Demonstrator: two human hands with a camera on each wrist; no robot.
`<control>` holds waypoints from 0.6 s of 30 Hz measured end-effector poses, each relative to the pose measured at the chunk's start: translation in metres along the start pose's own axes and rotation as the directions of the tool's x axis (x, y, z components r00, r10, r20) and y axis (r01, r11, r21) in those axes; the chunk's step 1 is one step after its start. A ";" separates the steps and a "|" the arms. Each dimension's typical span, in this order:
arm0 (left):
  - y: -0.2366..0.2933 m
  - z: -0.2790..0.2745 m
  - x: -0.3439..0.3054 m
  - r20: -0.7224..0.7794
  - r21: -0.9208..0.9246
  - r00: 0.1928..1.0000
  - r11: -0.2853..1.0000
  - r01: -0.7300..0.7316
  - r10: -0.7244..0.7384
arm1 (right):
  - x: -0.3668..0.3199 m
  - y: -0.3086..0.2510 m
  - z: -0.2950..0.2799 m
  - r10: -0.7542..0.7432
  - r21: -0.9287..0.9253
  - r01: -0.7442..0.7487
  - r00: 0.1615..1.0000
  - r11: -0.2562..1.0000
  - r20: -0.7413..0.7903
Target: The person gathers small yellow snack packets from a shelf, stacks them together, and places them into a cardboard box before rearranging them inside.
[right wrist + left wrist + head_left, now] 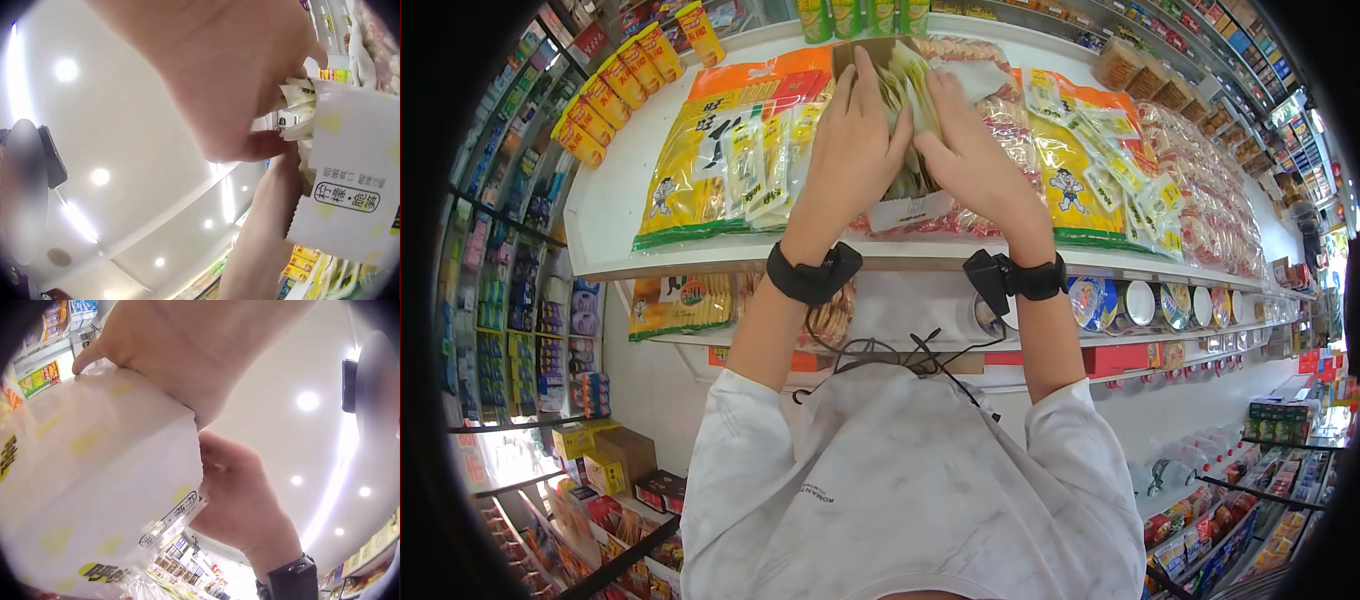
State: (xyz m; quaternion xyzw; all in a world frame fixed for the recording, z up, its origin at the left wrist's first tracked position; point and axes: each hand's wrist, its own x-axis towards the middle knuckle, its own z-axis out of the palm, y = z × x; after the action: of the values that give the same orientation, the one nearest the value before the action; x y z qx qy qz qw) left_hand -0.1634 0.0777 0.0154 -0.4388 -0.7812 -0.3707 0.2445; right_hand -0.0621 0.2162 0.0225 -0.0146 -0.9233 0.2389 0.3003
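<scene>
An open carton [910,212], white with yellow patches, stands on the shelf, filled with upright snack packets [915,85]. My left hand [847,145] reaches over its left side, fingers mostly straight against the packets. On the other side my right hand [975,150] holds packets at their top edges, thumb on the near side and a finger farther back. In the right wrist view the thumb of the right hand [250,106] rests on the packets [303,112], beside the carton's printed wall [350,169]. The left wrist view shows the carton's side [125,469] close up.
A yellow snack bag [685,170] with small packets on it lies left of the carton, and another yellow bag [1065,185] lies right. Yellow canisters [640,65] and green canisters [880,18] line the back. Red-and-white wrapped packs [1205,190] fill the right. The shelf's front edge [900,255] runs below my wrists.
</scene>
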 end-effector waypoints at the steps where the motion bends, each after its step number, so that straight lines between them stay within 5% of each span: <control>1: -0.003 0.001 0.000 0.009 0.063 0.999 0.997 -0.036 0.036 | 0.000 0.001 0.001 0.016 -0.040 -0.017 1.000 0.999 -0.025; 9: -0.017 -0.003 0.007 0.230 0.451 0.955 0.848 -0.276 0.188 | 0.007 0.018 0.027 0.006 -0.232 -0.013 0.999 0.973 -0.033; 16: -0.026 0.009 0.033 0.142 0.088 0.986 0.994 0.072 -0.084 | -0.003 0.009 0.018 0.220 0.119 -0.199 0.954 0.973 -0.204; 18: -0.021 0.005 0.029 0.098 0.007 0.986 0.991 0.135 -0.135 | -0.009 0.008 0.009 0.168 0.033 -0.165 0.952 0.986 -0.258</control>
State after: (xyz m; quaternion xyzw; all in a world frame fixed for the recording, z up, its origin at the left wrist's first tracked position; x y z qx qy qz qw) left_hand -0.1963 0.0894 0.0255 -0.4025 -0.8204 -0.3641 0.1801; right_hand -0.0609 0.2178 0.0075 -0.1218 -0.8702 0.2645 0.3974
